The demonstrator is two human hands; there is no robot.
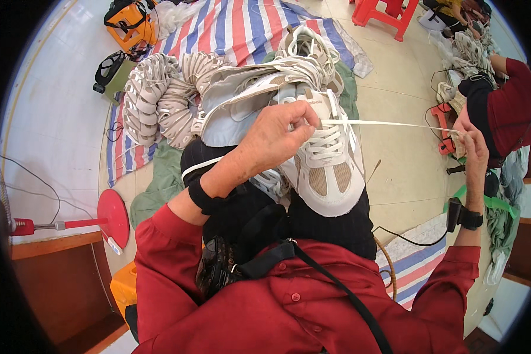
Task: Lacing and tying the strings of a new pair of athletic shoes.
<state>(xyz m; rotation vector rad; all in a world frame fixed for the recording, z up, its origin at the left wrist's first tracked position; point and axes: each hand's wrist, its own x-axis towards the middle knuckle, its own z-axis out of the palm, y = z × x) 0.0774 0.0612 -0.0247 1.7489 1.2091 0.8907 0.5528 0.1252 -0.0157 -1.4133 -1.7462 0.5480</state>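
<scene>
A white and beige sneaker rests on my lap, its toe towards me and its front partly laced. A flat white shoelace stretches taut from the sneaker's upper rows to the right. My left hand is closed in a pinch at the lace beside the tongue, its fingertips partly hiding the eyelets. Far out to the right, my right hand pinches the other stretch of the lace. Against the sneaker lies a stack of unlaced pale shoe uppers with light-blue lining, just beyond my left wrist.
Curved rows of nested shoe uppers lie on a striped sheet. A red stool stands at the far right. A co-worker's red sleeve is close beyond my right hand. At left is a red round base with a pole.
</scene>
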